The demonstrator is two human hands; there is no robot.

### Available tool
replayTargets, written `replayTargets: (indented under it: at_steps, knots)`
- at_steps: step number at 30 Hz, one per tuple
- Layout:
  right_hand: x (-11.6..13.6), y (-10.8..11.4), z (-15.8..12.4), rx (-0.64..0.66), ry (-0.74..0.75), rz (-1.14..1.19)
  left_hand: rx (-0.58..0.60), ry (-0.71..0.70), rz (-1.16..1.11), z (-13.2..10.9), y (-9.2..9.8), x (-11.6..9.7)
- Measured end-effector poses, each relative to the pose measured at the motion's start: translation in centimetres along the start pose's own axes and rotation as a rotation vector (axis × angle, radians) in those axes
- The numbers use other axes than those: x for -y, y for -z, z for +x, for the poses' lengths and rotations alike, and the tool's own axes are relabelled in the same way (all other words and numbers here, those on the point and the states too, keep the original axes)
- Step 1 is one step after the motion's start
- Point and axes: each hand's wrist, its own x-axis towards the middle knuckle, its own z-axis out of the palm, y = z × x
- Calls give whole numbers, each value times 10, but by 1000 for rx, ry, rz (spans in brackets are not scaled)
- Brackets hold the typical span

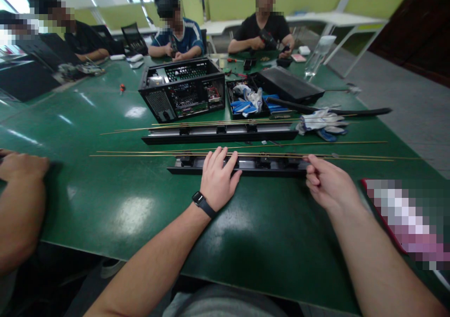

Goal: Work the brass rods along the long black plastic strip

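Observation:
My left hand [221, 178], with a black watch on its wrist, lies with fingers outstretched across the near long black rail [242, 171]. The rail has a silvery inner channel and several black blocks in it. Long thin brass-coloured rods [140, 155] run lengthwise over this rail, passing at my left fingers. At the rail's right end my right hand [325, 181] is closed, thumb and index finger pinched on one thin rod. Just beyond lies a second black rail [221, 137], parallel to the first, with more thin rods [168, 124] along it.
An open black computer case [183, 89] stands behind the rails. Beside it are a tray of gloves [248, 102], a black panel [288, 82], and loose gloves [323, 121]. A clear bottle [318, 56] stands far right. Co-workers sit across the table; another person's arm [23, 200] rests at left.

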Motion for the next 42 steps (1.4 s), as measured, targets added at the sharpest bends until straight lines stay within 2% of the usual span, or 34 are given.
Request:
replayTargets:
  at_steps: [17,30,34,39,42]
  knots:
    - [3,-3,-3,-35,-16,32,3,11,-15,0,-1,0]
    - [0,4,4,-4,-18,12,17,19,-12,0,0,-1]
    - [-4,16,15,6,10,19,16,23,-21,-1,0,0]
    - [-6,39,37,-74,155,45,27,32,-30,-1,0,0]
    - [-1,42,39,-128,127,73,36,36,-27,-1,0,0]
